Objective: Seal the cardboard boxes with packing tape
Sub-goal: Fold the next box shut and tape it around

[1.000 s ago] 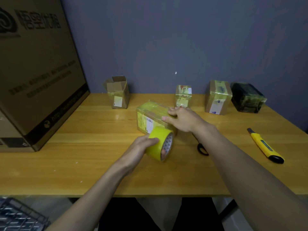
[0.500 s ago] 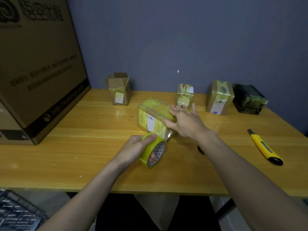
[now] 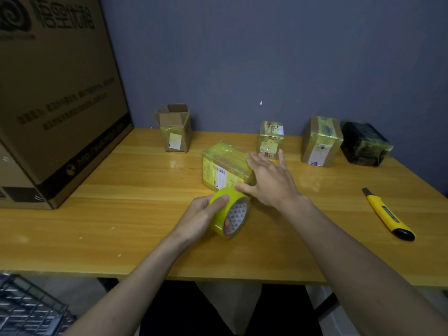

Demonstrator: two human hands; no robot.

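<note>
A small cardboard box (image 3: 219,167) wrapped in yellow tape lies in the middle of the wooden table (image 3: 121,190). My right hand (image 3: 269,179) rests flat on the box's right end, fingers straight and spread. My left hand (image 3: 201,215) grips a roll of yellow packing tape (image 3: 230,212) just in front of the box, thumb on top of the roll and fingertips inside its core. A small box with open flaps (image 3: 175,128) stands at the back left. Two taped boxes (image 3: 271,139) (image 3: 321,141) stand at the back right.
A huge cardboard carton (image 3: 53,93) fills the table's left side. A dark wrapped parcel (image 3: 366,143) sits at the far back right. A yellow utility knife (image 3: 388,214) lies near the right edge. A wire basket (image 3: 29,309) is below the table at lower left.
My right hand has opened, its fingers now spread flat on the box's right end. My left hand has kept its grip on the tape roll close to the box's front.
</note>
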